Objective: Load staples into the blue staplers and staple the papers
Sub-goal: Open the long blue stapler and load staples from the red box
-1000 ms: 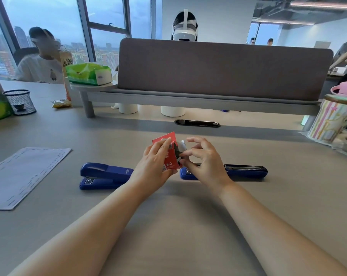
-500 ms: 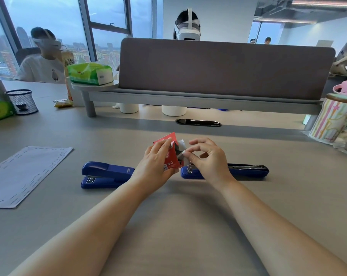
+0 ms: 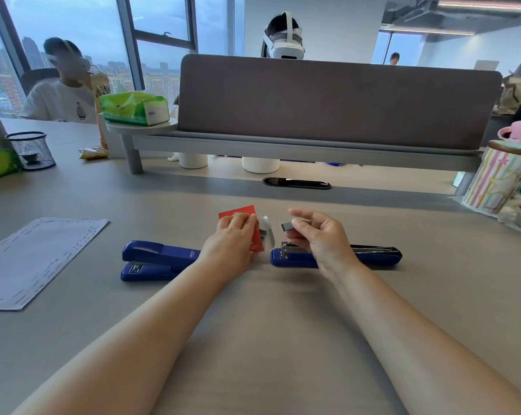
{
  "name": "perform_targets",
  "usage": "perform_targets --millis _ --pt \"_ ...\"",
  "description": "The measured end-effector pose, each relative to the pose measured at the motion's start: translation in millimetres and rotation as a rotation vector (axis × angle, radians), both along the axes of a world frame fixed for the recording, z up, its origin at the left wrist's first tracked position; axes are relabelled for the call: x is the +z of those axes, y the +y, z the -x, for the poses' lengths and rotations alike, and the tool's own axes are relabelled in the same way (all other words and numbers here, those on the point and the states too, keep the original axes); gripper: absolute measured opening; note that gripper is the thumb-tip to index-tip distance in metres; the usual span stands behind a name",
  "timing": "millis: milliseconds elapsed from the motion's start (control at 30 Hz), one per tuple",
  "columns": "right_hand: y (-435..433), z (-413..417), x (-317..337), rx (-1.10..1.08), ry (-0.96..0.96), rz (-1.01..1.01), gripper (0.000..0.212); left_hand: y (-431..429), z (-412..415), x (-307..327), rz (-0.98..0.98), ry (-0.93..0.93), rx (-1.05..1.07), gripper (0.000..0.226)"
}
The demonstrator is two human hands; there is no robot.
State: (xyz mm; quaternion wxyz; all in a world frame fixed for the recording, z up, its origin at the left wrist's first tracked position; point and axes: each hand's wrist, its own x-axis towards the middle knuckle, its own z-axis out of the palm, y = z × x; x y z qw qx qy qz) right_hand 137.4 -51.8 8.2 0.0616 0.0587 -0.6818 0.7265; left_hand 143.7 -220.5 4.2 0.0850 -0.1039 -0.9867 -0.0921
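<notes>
My left hand [image 3: 232, 241] holds a small red staple box [image 3: 247, 217] with its end flap open. My right hand [image 3: 319, 235] pinches a grey strip of staples [image 3: 286, 226] a little to the right of the box, above the table. Under my right hand lies a blue stapler [image 3: 370, 256] opened flat, its metal staple channel showing. A second blue stapler [image 3: 154, 260] lies shut to the left of my left hand. A sheet of paper [image 3: 34, 259] with stapled edges lies at the far left.
A grey desk divider [image 3: 337, 100] on a shelf crosses the back of the desk. A green tissue pack [image 3: 133, 107], a mesh pen cup [image 3: 31, 149] and a striped container [image 3: 501, 178] stand around. People with headsets sit behind.
My right hand has pulled a strip of staples out of the red box and moved it right, away from the box. My left hand still holds the box.
</notes>
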Motion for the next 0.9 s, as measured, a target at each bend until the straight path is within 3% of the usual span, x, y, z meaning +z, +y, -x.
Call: perform_targets --millis 233,333,433,533,900 --pt "6 1 3 0.063 -0.043 -0.022 0.02 -6 27 -1 0.138 -0.192 -0.008 0.058" --pt "9 2 3 0.062 -0.034 -0.107 0.022 -5 26 4 0.135 -0.05 -0.063 0.054" --pt "17 2 6 0.087 -0.021 -0.17 0.02 5 11 9 -0.345 0.104 -0.188 0.047" --pt "23 -4 5 0.105 0.023 -0.214 0.018 14 -3 12 -0.783 -0.035 -0.222 0.04" --pt "21 -18 0 0.072 0.171 -0.28 0.011 22 -9 0 -1.183 -0.186 -0.208 0.009"
